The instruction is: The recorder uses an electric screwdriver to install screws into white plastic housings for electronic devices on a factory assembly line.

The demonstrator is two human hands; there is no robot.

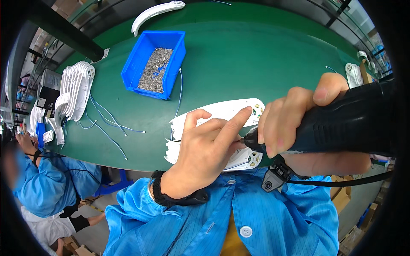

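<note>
Two white curved plastic shells lie at the table's near edge: an upper shell (pixel 226 109) and a lower shell (pixel 173 150), each with a round end showing yellowish and green spots. My left hand (pixel 203 149) is laid over them, holding them down. Its index fingertip rests by the upper shell's round end; the thumb, partly hidden, is by the driver's bit. My right hand (pixel 282 117) is wrapped round a black power screwdriver (pixel 346 121) pointing left. The bit meets the lower shell beside my left thumb; its very tip and any screw there are hidden.
A blue bin (pixel 177 64) of small metal screws stands beyond my hands. Left are stacked white shells (pixel 77 91) with trailing thin cables (pixel 109 135). One curved white piece (pixel 158 12) lies at the back, more shells (pixel 353 74) far right. Another person (pixel 55 179) in blue sits left.
</note>
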